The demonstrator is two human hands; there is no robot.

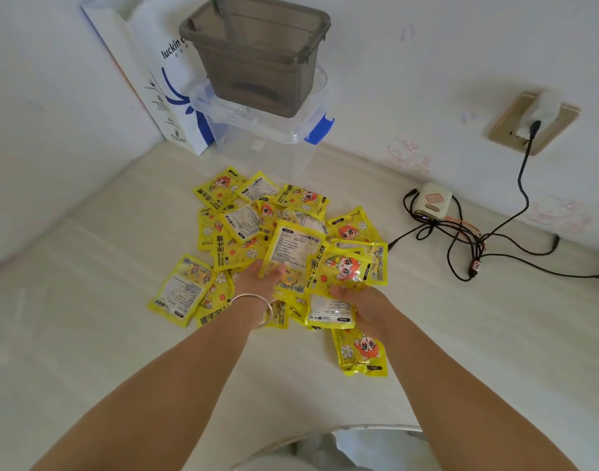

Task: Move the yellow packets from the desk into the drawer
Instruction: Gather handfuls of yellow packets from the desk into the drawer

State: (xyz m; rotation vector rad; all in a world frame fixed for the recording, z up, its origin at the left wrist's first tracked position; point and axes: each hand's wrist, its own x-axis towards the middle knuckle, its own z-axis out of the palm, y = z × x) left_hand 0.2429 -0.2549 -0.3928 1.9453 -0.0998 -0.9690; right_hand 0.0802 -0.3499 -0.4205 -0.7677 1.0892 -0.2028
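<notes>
From the head view, the yellow packets (pixel 257 239) lie in a loose, overlapping heap on the middle of the pale counter (pixel 87 300); they are flat, glossy foil sachets with bright yellow borders, some face up showing an orange-haired cartoon figure, white flowers and bold dark characters, others face down showing a white panel of small print. A few lie a little apart from the heap: one at the left edge (pixel 182 290) with its print side up, and one nearest the person on the right (pixel 361 351) with the cartoon side up. Both bare forearms reach forward from the bottom of the picture and meet at the near side of the heap. The left hand (pixel 257 280), with a silver bangle (pixel 253 309) on its wrist, has its grip curled on a print-side packet (pixel 293 249) that stands tilted up from the pile. The right hand (pixel 362 305) has its grip around several packets at once, among them a crinkled cartoon-faced one (pixel 349 270) raised above the others and a print-side one (pixel 328 311) under the thumb. At the back of the counter a smoky grey tub (pixel 257 52) sits on a clear lidded box with a blue clasp (pixel 267 137), beside a white paper bag (pixel 155 79). To the right lie a small white device (pixel 432 202) and tangled black cables (pixel 468 239) that lead to a wall socket (pixel 534 122).
</notes>
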